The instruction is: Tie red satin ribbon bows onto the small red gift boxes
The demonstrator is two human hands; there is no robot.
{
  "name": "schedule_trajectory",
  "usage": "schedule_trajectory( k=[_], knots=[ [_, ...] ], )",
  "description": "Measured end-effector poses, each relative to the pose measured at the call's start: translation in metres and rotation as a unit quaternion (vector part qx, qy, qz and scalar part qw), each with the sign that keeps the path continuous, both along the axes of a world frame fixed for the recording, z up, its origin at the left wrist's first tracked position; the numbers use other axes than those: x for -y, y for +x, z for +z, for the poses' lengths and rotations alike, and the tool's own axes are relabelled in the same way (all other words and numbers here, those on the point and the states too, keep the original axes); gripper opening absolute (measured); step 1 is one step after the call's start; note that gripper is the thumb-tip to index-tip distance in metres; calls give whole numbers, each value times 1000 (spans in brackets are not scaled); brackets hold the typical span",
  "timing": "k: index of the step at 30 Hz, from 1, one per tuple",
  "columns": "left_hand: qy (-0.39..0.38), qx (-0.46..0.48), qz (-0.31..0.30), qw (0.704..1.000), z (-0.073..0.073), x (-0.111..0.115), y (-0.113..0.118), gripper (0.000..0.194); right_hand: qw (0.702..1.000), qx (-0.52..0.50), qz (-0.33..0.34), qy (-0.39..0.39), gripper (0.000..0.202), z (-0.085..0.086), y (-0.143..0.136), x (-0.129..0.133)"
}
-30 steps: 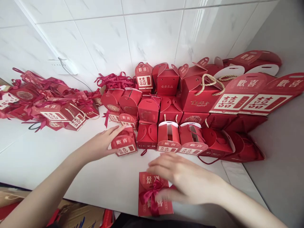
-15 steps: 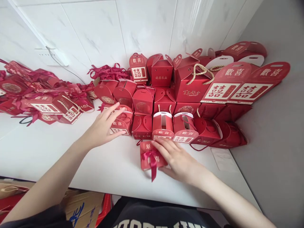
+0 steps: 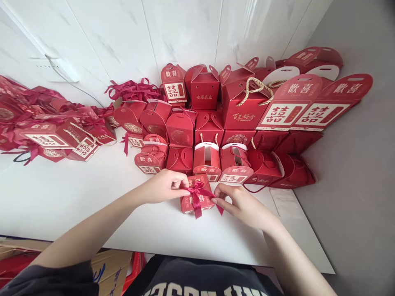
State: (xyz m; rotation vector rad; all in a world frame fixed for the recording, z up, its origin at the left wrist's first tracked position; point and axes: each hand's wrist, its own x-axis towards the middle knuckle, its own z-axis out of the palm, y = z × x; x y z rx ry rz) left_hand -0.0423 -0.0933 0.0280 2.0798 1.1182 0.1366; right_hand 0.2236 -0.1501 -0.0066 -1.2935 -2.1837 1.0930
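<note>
Left hand: the left hand was nearly closed, thumb and forefinger pinched together on the left side of the ribbon bow, the other fingers curled.
Right hand: the right hand was partly curled, with a gap between thumb and forefinger further back, their tips closed on the right part of the same bow.
Ribboned box: the ribboned box lay on the white table between the hands, just in front of the nearest row of boxes, the dark pink bow on its printed red top.
Front row: red boxes stood side by side behind it, some with white-lined flaps standing up and dark red cords.
Back rows: more red cartons stood further back towards the wall; a larger box had a cream rope handle.
Ribbons: a loose ribbon pile lay near the wall, behind the left end of the rows.
Left side: a jumbled heap of boxes, many with pink ribbons, lay well apart from the hands.
Wall: the tiled wall carried a white socket panel with a grey cable.
Near edge: flattened cardboard showed below the table, beside the person's dark shirt with white lettering.
</note>
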Motion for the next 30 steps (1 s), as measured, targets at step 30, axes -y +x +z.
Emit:
schedule_trajectory(
  k=[30],
  knots=[
    [-318,119,-102,935,-27,-13,-25,21,971,-124,127,-158,18,6,-31,-50]
  ],
)
